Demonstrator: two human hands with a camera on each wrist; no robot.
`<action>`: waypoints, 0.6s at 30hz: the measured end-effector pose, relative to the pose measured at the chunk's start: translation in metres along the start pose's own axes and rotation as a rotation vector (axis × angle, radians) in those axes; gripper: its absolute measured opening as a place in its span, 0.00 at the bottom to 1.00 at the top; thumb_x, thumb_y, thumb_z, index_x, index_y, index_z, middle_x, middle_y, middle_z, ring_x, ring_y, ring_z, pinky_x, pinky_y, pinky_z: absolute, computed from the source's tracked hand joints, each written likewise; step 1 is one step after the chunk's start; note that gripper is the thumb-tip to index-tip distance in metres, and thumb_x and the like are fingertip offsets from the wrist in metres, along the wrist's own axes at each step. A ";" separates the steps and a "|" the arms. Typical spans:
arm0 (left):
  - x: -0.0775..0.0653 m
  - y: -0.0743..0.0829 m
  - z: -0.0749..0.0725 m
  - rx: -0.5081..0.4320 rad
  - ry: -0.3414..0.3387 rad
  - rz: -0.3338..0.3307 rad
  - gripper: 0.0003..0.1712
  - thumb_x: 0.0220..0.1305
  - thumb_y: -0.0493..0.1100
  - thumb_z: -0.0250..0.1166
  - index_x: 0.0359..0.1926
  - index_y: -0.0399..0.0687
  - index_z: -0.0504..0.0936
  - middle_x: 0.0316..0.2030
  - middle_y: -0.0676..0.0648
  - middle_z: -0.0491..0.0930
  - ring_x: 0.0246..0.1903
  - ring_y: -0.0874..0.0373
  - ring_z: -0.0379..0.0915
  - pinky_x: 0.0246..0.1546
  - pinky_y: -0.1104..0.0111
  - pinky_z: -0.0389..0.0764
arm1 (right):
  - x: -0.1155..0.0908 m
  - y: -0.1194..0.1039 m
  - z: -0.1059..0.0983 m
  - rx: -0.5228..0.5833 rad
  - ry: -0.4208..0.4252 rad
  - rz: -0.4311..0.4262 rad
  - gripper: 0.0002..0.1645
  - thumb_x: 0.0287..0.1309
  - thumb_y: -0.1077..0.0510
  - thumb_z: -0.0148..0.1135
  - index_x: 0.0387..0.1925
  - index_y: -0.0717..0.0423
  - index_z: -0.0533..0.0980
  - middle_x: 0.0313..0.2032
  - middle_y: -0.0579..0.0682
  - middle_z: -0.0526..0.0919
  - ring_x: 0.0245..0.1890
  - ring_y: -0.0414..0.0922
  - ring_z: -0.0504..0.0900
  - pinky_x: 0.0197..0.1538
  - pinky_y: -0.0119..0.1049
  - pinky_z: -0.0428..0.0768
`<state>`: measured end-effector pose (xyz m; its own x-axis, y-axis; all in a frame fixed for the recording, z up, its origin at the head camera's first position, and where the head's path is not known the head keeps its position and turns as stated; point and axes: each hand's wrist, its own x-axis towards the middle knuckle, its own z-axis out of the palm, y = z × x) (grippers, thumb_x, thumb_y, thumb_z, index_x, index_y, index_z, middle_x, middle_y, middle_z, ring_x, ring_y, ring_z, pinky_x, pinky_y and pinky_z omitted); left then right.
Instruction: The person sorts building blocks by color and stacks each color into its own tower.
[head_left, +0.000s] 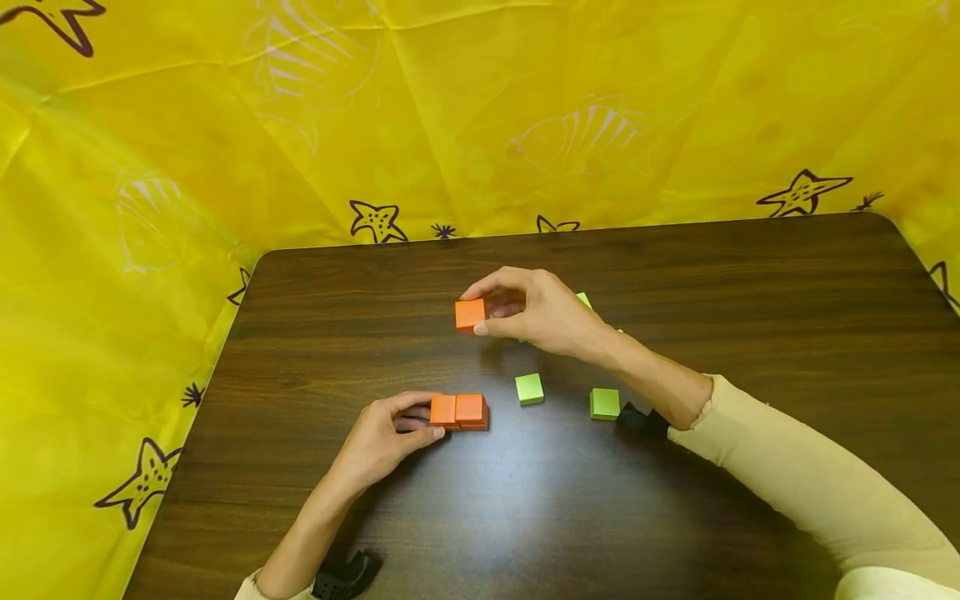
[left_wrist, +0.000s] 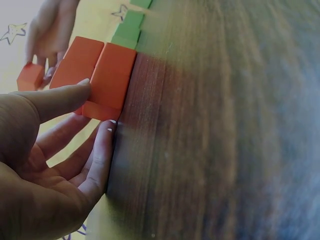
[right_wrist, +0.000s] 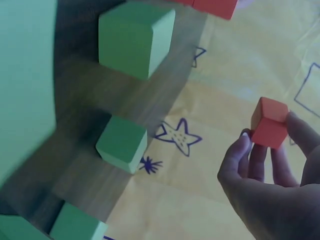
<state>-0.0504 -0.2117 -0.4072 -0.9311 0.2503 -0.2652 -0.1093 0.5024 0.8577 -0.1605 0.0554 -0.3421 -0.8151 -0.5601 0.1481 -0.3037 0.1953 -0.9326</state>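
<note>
My right hand (head_left: 551,312) pinches a single orange cube (head_left: 470,315) between thumb and fingers, raised above the table; the right wrist view shows this orange cube (right_wrist: 270,123) too. Lower and to the left, my left hand (head_left: 378,442) grips the left end of an orange block stack (head_left: 471,408) standing on the table. Two layers of orange blocks (left_wrist: 95,75), side by side, show in the left wrist view, with the left thumb and fingers at their near end.
Right of the orange stack lie two green cubes, the nearer one (head_left: 529,389) and another green cube (head_left: 604,404). More green cubes are partly hidden behind my right hand. A brown wooden table (head_left: 375,333) stands against a yellow patterned cloth (head_left: 465,117).
</note>
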 end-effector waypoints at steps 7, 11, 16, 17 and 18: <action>0.000 -0.001 0.001 0.003 0.000 -0.001 0.25 0.57 0.35 0.74 0.57 0.45 0.82 0.44 0.44 0.84 0.40 0.56 0.83 0.42 0.70 0.83 | -0.011 0.001 0.008 0.047 0.001 -0.024 0.20 0.53 0.62 0.75 0.49 0.54 0.82 0.47 0.46 0.83 0.43 0.42 0.83 0.50 0.37 0.81; 0.001 -0.001 0.001 0.001 0.000 0.004 0.25 0.57 0.34 0.74 0.57 0.45 0.82 0.44 0.44 0.84 0.39 0.56 0.83 0.42 0.69 0.83 | -0.016 0.000 0.011 0.050 0.000 -0.032 0.19 0.54 0.62 0.75 0.49 0.53 0.82 0.46 0.45 0.84 0.43 0.41 0.83 0.50 0.36 0.82; 0.001 -0.001 0.002 0.009 0.006 0.014 0.25 0.57 0.34 0.74 0.56 0.45 0.82 0.44 0.44 0.84 0.39 0.56 0.83 0.42 0.70 0.83 | -0.022 -0.002 0.016 0.046 -0.005 -0.037 0.19 0.54 0.62 0.74 0.48 0.51 0.82 0.46 0.43 0.84 0.44 0.41 0.83 0.51 0.35 0.81; 0.001 -0.001 0.002 0.013 0.009 0.015 0.24 0.57 0.34 0.74 0.56 0.45 0.82 0.43 0.44 0.84 0.39 0.56 0.83 0.42 0.70 0.83 | -0.023 -0.002 0.017 0.049 -0.009 -0.034 0.19 0.55 0.62 0.74 0.48 0.51 0.82 0.46 0.42 0.83 0.45 0.41 0.83 0.51 0.35 0.81; 0.001 -0.001 0.002 0.016 0.011 0.015 0.24 0.57 0.34 0.74 0.56 0.45 0.82 0.43 0.44 0.84 0.39 0.56 0.83 0.42 0.70 0.83 | -0.025 -0.002 0.018 0.052 -0.011 -0.032 0.19 0.55 0.62 0.74 0.49 0.50 0.81 0.46 0.42 0.83 0.45 0.40 0.83 0.52 0.35 0.81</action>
<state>-0.0504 -0.2105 -0.4096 -0.9365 0.2486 -0.2473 -0.0897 0.5119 0.8543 -0.1307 0.0538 -0.3496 -0.7997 -0.5745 0.1745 -0.3028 0.1349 -0.9434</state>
